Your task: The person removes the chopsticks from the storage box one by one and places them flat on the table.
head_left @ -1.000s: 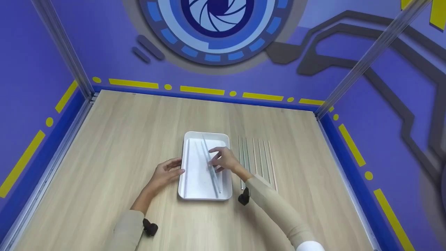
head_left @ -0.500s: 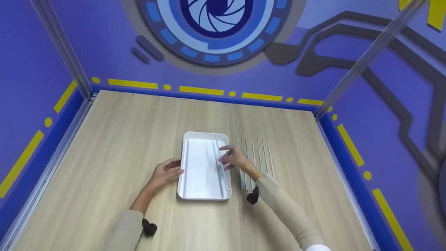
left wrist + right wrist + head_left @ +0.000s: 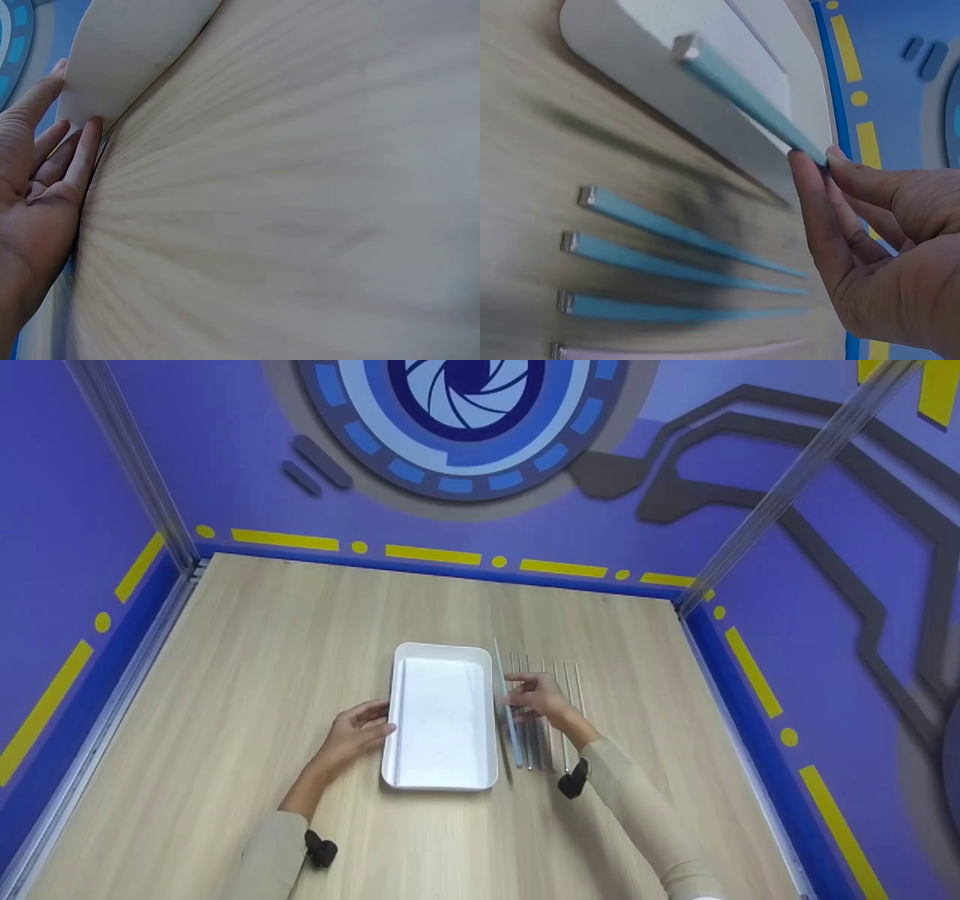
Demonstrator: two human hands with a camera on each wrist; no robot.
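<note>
My right hand (image 3: pixel 538 699) pinches a light blue chopstick (image 3: pixel 742 96) with a silver end between thumb and fingertips. The chopstick is held just right of the white tray (image 3: pixel 442 784), above the table, with its shadow below. Beneath and to the right lie several chopsticks in a row; the right wrist view has blue chopsticks (image 3: pixel 660 306) and a pink chopstick (image 3: pixel 682 354). At the tray's left side rests my left hand (image 3: pixel 354 735), thumb at the rim and fingertips against the outer wall (image 3: pixel 135 60), fingers fairly straight. My right hand partly covers the row.
The wooden table (image 3: pixel 300 622) carries the tray near its middle. Blue-purple panels (image 3: pixel 510 525) wall it in at the back and both sides. Metal posts (image 3: pixel 795 502) stand at the back corners. A black wrist camera (image 3: pixel 574 778) is on the right sleeve.
My right hand has carried the blue chopstick rightward, from over the tray's inside to beyond its right rim. My left hand stays at the tray's left side, and the tray has not moved.
</note>
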